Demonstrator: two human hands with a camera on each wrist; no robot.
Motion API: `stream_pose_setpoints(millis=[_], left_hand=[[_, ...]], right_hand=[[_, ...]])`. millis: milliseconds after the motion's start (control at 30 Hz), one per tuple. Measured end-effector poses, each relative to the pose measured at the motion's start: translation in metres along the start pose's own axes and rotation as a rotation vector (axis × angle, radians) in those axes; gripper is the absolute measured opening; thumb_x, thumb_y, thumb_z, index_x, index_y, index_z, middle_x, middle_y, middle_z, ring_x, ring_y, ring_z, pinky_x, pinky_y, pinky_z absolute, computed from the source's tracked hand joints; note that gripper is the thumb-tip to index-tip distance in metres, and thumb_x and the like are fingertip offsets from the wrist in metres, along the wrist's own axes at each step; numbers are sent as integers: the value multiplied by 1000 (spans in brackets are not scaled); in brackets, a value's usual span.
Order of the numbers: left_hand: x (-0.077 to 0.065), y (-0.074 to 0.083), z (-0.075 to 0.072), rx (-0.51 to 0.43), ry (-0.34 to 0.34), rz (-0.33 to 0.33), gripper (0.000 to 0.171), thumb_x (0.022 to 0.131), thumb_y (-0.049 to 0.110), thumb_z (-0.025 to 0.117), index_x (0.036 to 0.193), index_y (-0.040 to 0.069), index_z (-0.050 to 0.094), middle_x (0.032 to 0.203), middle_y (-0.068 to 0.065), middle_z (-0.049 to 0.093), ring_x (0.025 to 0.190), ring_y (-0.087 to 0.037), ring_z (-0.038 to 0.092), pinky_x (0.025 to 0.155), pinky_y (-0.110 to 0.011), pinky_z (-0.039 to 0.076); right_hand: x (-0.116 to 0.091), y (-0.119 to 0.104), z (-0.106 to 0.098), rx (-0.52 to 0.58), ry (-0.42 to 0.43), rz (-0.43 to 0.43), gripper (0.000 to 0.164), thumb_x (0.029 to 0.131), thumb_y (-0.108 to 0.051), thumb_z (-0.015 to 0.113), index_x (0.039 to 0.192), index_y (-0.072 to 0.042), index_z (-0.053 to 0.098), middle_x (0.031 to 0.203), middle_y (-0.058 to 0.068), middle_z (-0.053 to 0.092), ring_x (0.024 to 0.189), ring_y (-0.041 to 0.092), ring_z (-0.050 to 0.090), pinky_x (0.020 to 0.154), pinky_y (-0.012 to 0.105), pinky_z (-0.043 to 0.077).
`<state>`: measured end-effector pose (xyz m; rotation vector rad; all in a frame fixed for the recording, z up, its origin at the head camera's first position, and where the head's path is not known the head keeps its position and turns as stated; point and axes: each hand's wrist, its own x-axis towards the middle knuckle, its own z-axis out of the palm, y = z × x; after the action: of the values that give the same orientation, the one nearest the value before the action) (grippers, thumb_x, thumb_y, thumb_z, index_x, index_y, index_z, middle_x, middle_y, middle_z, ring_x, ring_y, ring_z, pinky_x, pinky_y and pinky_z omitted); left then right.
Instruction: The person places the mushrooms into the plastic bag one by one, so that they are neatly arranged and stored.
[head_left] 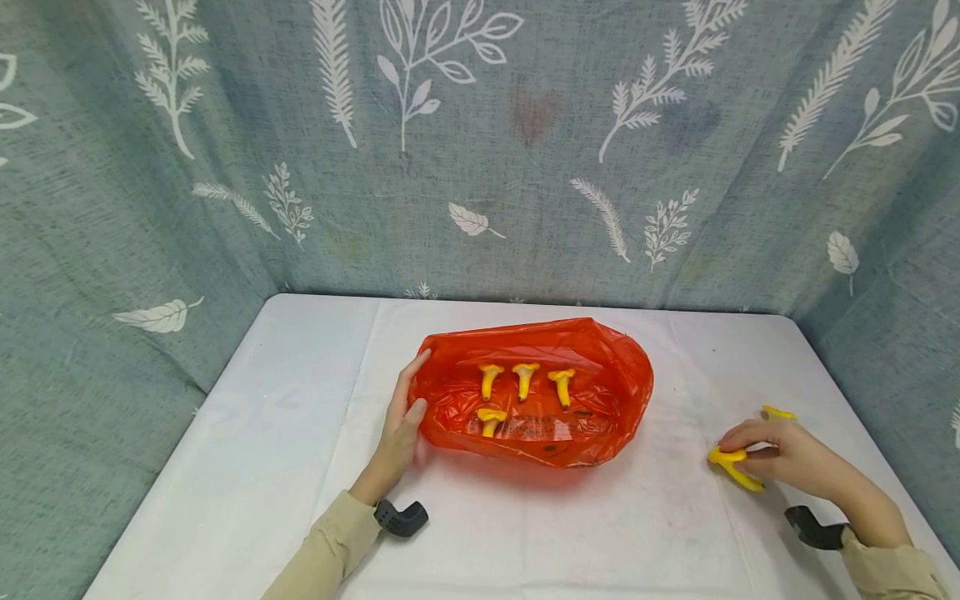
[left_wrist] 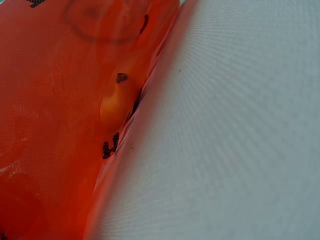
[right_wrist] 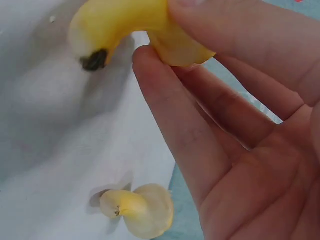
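Right grip (head_left: 798, 457) filled by one yellow mushroom (head_left: 724, 457)

It was pinched lightly near the right edge of the table (head_left: 225, 467); another mushroom (head_left: 782, 412) lay closer to that edge. Toward the far edge, the red bag (head_left: 630, 375), four mushrooms (head_left: 526, 380) inside, was held by the left grip (head_left: 394, 433). Gentle pressure and a steadied bag seemed best.
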<state>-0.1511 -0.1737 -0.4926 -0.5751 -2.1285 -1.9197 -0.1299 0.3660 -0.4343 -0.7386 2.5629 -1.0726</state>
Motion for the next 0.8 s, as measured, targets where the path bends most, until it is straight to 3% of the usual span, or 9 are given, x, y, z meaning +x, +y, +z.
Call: stream_pose_setpoints(millis=[200,567,800], left_hand=[[0,0,1,3,-2,8,63,95,11,38,156,24,28,161,3,25,148,-22,22,115,-60,21],[-1,1,1,1,-3,-4,63,95,11,37,156,25,29,161,5,25,148,-19,22,115,-56,23],[-1,1,2,-8,7,6,62,95,10,37,156,20,29,162,0,24,148,-23,21,114,-61,21]], right_hand=[[2,-6,1,19,86,-41,24,81,7,74,103,0,72,103,11,70,93,0,64,71,21,57],[12,-22,3,-50,158,18,21,84,-3,76,104,-8,74,101,3,71,88,3,63,71,21,56],[19,-31,2,-66,192,-35,21,84,-2,76,104,-9,74,100,1,71,89,3,63,74,18,55]])
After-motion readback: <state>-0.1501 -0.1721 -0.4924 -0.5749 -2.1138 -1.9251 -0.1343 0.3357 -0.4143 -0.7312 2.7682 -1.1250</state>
